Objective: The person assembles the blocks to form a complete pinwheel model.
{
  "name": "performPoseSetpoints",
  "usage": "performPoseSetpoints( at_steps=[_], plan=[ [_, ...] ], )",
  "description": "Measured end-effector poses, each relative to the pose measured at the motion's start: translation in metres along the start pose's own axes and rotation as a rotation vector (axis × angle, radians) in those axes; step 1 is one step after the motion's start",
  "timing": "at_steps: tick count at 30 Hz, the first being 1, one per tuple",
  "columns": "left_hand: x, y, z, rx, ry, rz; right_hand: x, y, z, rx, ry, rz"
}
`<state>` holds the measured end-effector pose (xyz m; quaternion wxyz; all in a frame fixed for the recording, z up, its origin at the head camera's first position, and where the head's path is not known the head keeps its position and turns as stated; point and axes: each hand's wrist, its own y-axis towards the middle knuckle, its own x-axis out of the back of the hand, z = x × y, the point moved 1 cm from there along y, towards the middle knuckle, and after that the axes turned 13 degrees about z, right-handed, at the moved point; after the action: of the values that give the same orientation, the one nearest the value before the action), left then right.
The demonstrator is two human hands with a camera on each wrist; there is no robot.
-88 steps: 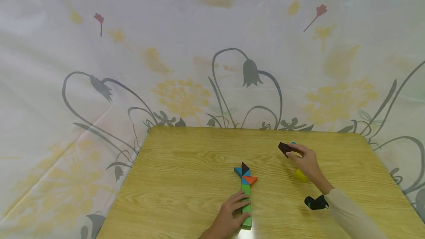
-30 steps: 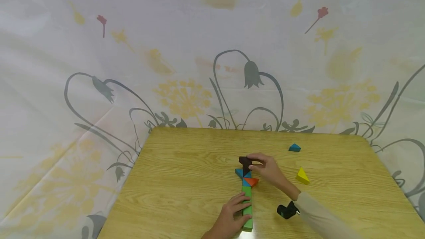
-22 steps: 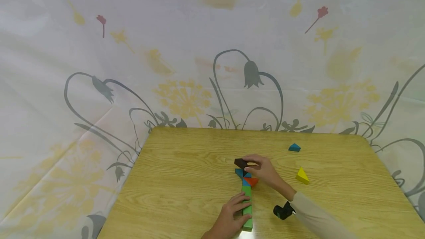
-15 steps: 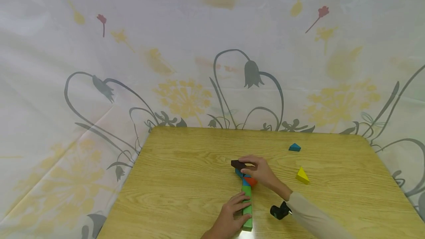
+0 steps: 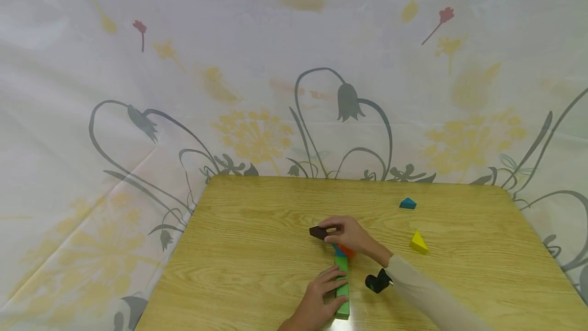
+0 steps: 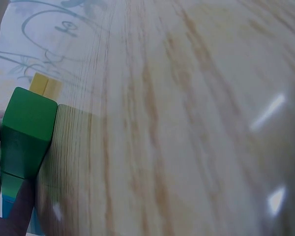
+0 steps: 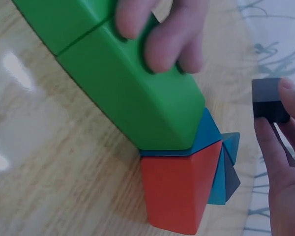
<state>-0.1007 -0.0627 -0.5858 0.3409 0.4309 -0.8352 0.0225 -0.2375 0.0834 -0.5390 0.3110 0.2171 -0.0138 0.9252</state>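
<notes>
My right hand (image 5: 352, 234) pinches a dark brown block (image 5: 318, 233) between thumb and fingers. In the right wrist view that dark block (image 7: 267, 93) is apart from the row of blocks. My left hand (image 5: 316, 294) grips green blocks (image 5: 342, 311) laid end to end, fingers over the top and thumb at the near right side. Beyond them lie blue blocks (image 7: 206, 129), an orange-red triangular block (image 7: 172, 189) and a dark triangular block (image 7: 231, 178). In the head view, my right hand hides the far end of this row.
Loose on the wooden table (image 5: 248, 249) are a blue triangular block (image 5: 408, 203) at the back right and a yellow triangular block (image 5: 418, 243) nearer. A black wrist camera (image 5: 378, 281) sits at the right sleeve. Behind the table hangs a flower-patterned cloth (image 5: 257, 91).
My right hand has carried the dark brown block from the back right, over the row's far end, to its left side, turning it. The left hand stays on the green blocks.
</notes>
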Motion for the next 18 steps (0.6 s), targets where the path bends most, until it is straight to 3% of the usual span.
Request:
performPoseSetpoints(
  at_steps=[4,12,18],
  plan=[
    [0.001,0.000,-0.001,0.002,-0.001,-0.001,0.003,0.008,0.001,-0.039,-0.074,0.052],
    [0.000,0.000,0.001,-0.007,0.023,-0.012,0.006,0.028,-0.002,-0.137,0.018,0.181],
    [0.000,0.000,0.002,-0.004,0.026,-0.014,0.010,0.044,-0.005,-0.202,-0.013,0.232]
  ],
)
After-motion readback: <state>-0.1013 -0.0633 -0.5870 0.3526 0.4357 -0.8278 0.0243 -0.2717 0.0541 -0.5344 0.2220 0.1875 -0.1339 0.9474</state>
